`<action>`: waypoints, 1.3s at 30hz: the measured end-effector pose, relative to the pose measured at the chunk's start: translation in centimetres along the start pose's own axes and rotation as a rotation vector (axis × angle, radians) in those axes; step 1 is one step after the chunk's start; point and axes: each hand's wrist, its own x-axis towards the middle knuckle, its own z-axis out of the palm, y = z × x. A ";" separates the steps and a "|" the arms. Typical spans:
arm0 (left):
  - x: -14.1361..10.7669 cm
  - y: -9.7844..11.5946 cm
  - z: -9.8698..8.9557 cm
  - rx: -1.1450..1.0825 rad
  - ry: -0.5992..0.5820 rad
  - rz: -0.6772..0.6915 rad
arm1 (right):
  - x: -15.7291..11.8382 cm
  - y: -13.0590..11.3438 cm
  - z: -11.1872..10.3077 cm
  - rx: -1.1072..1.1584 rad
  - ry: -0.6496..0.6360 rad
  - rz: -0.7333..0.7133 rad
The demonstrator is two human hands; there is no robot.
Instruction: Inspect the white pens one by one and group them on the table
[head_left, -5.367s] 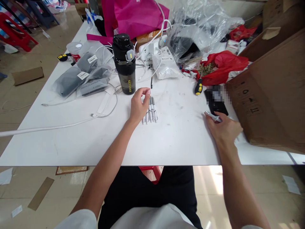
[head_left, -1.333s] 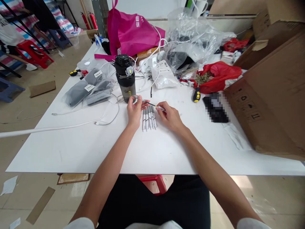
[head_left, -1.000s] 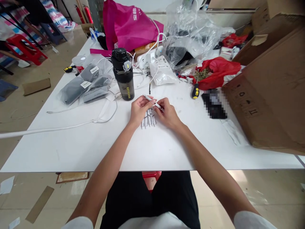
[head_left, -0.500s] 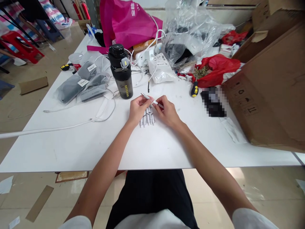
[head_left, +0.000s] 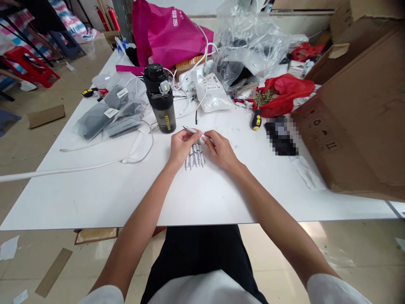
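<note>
A white pen (head_left: 189,128) is held between my two hands, its tip pointing up and to the left. My left hand (head_left: 182,147) is closed on the pen's front part. The fingers of my right hand (head_left: 220,147) are pinched at its other end, which they partly cover. Several white pens (head_left: 195,156) lie side by side on the white table (head_left: 202,194) under and between my hands, their upper ends partly hidden. Beyond my hands lies a small thin black piece (head_left: 196,116).
A dark bottle (head_left: 161,101) stands behind my left hand. Bagged dark items (head_left: 95,120) and a white cable (head_left: 76,169) lie left. Right are a yellow-black screwdriver (head_left: 256,120), a red bag (head_left: 284,90) and a large cardboard box (head_left: 357,114). A pink bag (head_left: 171,33) is behind.
The pen has shifted slightly left within my hands, and my right fingers now cover more of its rear end. The whole view has shifted a little.
</note>
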 end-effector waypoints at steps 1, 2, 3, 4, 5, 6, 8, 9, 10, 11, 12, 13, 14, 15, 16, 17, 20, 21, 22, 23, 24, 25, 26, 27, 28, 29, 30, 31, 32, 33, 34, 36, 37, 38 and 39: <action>0.0 0.0 0.0 -0.006 -0.001 -0.001 | 0.0 0.0 0.0 0.008 -0.008 0.004; 0.0 0.0 0.0 -0.016 -0.004 -0.004 | -0.1 -0.1 0.1 0.025 -0.014 0.015; 0.0 0.0 0.0 -0.025 -0.011 -0.009 | -0.1 -0.1 0.2 0.047 -0.014 0.030; -0.1 0.0 0.1 -0.031 -0.020 -0.012 | -0.1 -0.1 0.2 0.067 -0.010 0.044; -0.1 0.1 0.1 -0.033 -0.029 -0.014 | -0.2 0.0 0.3 0.083 -0.002 0.054; -0.1 0.2 0.1 -0.032 -0.036 -0.013 | -0.2 0.0 0.3 0.091 0.009 0.053; -0.2 0.3 0.1 -0.024 -0.042 -0.006 | -0.2 0.0 0.3 0.083 0.020 0.031; -0.3 0.4 0.1 -0.020 -0.041 -0.003 | -0.2 -0.1 0.2 0.075 0.015 0.019; -0.3 0.5 0.1 -0.021 -0.041 -0.002 | -0.2 -0.1 0.2 0.069 0.008 0.013; -0.4 0.6 0.1 -0.023 -0.042 -0.005 | -0.1 -0.1 0.2 0.071 0.006 0.017; -0.4 0.7 0.1 -0.028 -0.044 -0.014 | 0.0 -0.1 0.2 0.084 0.009 0.033; -0.5 0.7 0.1 -0.035 -0.044 -0.027 | 0.0 -0.1 0.2 0.104 0.020 0.055; -0.5 0.7 0.2 -0.046 -0.041 -0.042 | 0.1 -0.1 0.1 0.128 0.037 0.078; -0.5 0.7 0.3 -0.060 -0.035 -0.056 | 0.1 -0.1 0.1 0.152 0.049 0.097; -0.6 0.6 0.3 -0.075 -0.028 -0.070 | 0.2 -0.2 0.0 0.177 0.049 0.110; -0.6 0.6 0.4 -0.090 -0.019 -0.081 | 0.2 -0.2 0.0 0.201 0.030 0.117; -0.6 0.5 0.3 -0.112 0.000 -0.110 | 0.2 -0.7 -0.3 0.286 -0.083 0.148; -0.6 0.5 0.3 -0.115 0.002 -0.121 | 0.2 -0.8 -0.4 0.319 -0.113 0.170; -0.6 0.5 0.2 -0.121 0.003 -0.133 | 0.2 -0.9 -0.4 0.355 -0.124 0.199; -0.6 0.5 0.2 -0.133 0.004 -0.147 | 0.2 -1.0 -0.4 0.391 -0.117 0.233; -0.7 0.5 0.1 -0.146 0.005 -0.160 | 0.2 -1.1 -0.5 0.423 -0.103 0.268; -0.7 0.6 0.1 -0.157 0.009 -0.171 | 0.2 -1.1 -0.5 0.448 -0.091 0.299; -0.8 0.7 0.2 -0.162 0.011 -0.178 | 0.2 -1.1 -0.6 0.462 -0.088 0.322; -0.9 0.8 0.2 -0.159 0.009 -0.178 | 0.3 -1.1 -0.7 0.466 -0.097 0.337; -1.0 1.0 0.3 -0.151 0.002 -0.174 | 0.4 -1.2 -0.8 0.468 -0.112 0.347; -1.0 1.1 0.4 -0.141 -0.008 -0.167 | 0.4 -1.2 -0.9 0.481 -0.125 0.359; -1.1 1.3 0.5 -0.132 -0.017 -0.158 | 0.5 -1.3 -1.0 0.514 -0.132 0.377; -1.2 1.5 0.6 -0.129 -0.022 -0.151 | 0.6 -1.5 -1.1 0.563 -0.131 0.402; -1.2 1.6 0.7 -0.133 -0.019 -0.145 | 0.6 -1.6 -1.1 0.625 -0.121 0.434; -1.2 1.7 0.8 -0.144 -0.013 -0.140 | 0.7 -1.7 -1.1 0.695 -0.107 0.465; -1.3 1.7 0.9 -0.164 -0.008 -0.138 | 0.7 -1.8 -1.1 0.758 -0.089 0.493; -1.3 1.6 0.9 -0.201 -0.008 -0.137 | 0.8 -1.9 -1.0 0.833 -0.056 0.527; -1.2 1.5 0.9 -0.212 -0.013 -0.137 | 0.8 -1.9 -0.9 0.848 -0.044 0.538; -1.2 1.4 0.8 -0.217 -0.020 -0.139 | 0.8 -1.9 -0.9 0.855 -0.039 0.551; -1.2 1.3 0.8 -0.219 -0.032 -0.143 | 0.8 -2.0 -0.9 0.859 -0.039 0.570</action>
